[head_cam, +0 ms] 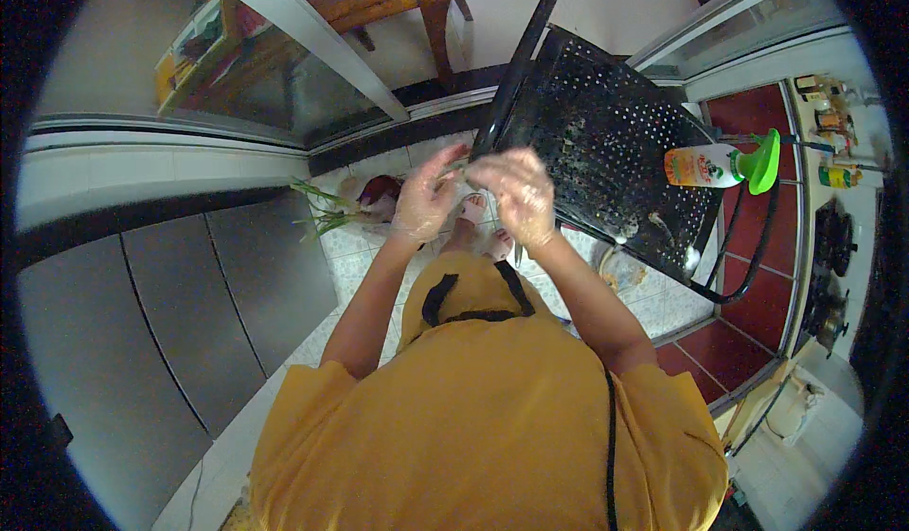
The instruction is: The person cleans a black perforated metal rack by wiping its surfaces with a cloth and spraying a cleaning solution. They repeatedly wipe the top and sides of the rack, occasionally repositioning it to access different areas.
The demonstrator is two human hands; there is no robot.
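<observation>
Both my hands are raised at chest height, with a shiny, clear film like thin plastic gloves over them. My left hand (425, 201) has its fingers curved toward the right one. My right hand (524, 194) is bent inward, and its blurred fingertips meet or nearly meet the left fingers. Whether something small is pinched between them cannot be made out. Just beyond my right hand is a black perforated metal trolley or rack (603, 133) with a tubular handle (522, 62). On its right side rests a spray bottle (703, 165) with a bright green head.
Leafy green stalks (327, 211) and a dark red round object (381, 192) are on the tiled floor at left. A grey cabinet or refrigerator (234, 304) lines the left. Glass sliding panels (334, 105) stand ahead. Red cupboard doors (760, 226) and a counter with pans (831, 240) run along the right.
</observation>
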